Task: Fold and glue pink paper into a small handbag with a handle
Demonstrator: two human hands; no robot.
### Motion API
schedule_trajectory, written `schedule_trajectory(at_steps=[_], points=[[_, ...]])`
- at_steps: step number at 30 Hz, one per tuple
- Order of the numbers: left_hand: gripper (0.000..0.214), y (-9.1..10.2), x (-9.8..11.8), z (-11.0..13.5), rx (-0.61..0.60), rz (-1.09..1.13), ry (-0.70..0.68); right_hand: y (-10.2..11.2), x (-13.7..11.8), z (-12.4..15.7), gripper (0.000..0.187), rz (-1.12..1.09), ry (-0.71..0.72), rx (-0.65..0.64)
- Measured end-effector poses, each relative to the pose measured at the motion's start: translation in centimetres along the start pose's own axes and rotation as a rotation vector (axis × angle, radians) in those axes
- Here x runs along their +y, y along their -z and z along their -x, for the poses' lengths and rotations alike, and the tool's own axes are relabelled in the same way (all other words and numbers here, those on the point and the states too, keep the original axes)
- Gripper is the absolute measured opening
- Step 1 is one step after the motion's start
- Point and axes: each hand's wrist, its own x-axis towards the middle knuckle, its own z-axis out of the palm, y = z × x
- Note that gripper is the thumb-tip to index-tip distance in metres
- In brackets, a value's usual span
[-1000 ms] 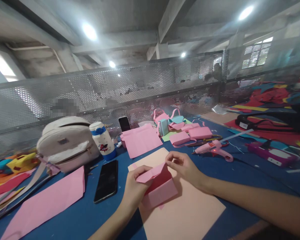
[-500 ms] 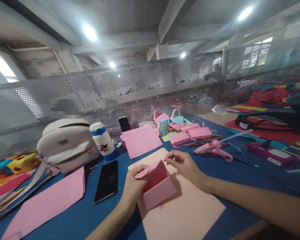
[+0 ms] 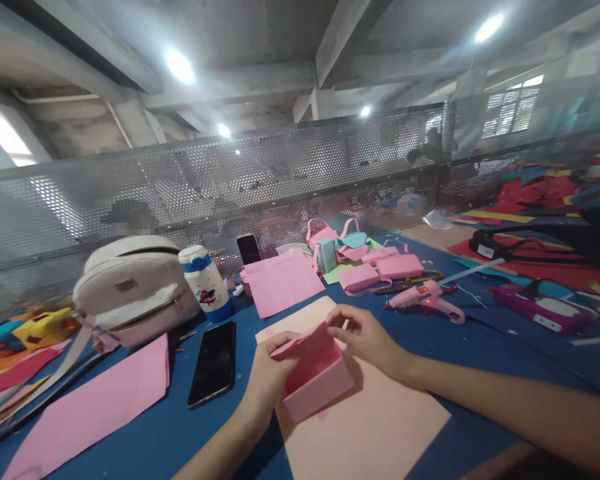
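Note:
A small pink paper box (image 3: 316,383) stands on a large peach sheet (image 3: 375,427) in front of me. My left hand (image 3: 267,373) grips the box's left end, fingers curled over its folded flap. My right hand (image 3: 365,337) pinches the top right corner of the same box, thumb and fingers pressed together. The box's open top faces up and away from me.
A black phone (image 3: 213,363) lies left of the box. A pink sheet (image 3: 95,407) lies at the near left. Behind stand a white bag (image 3: 133,283), a bottle (image 3: 206,280), pink paper pieces (image 3: 285,280) and a pink glue gun (image 3: 430,299). A perforated metal screen (image 3: 260,180) borders the blue table (image 3: 505,353).
The box has tipped so its open top shows more. Both hands kept hold and shifted slightly on its upper edge.

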Motion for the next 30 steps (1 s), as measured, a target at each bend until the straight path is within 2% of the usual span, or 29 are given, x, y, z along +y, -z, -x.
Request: schedule_trajectory(at_steps=[12, 17, 30], points=[[0.017, -0.68, 1.15, 0.63, 0.005, -0.132, -0.1, -0.17, 0.08, 0.34, 0.022, 0.013, 0.017, -0.009], [0.023, -0.61, 1.16, 0.67, 0.008, -0.144, -0.106, -0.11, -0.07, 0.26, 0.026, 0.019, 0.026, -0.013], [0.02, -0.1, 0.63, 0.45, 0.017, -0.131, -0.104, 0.09, -0.1, 0.14, 0.022, 0.024, 0.024, -0.022]])
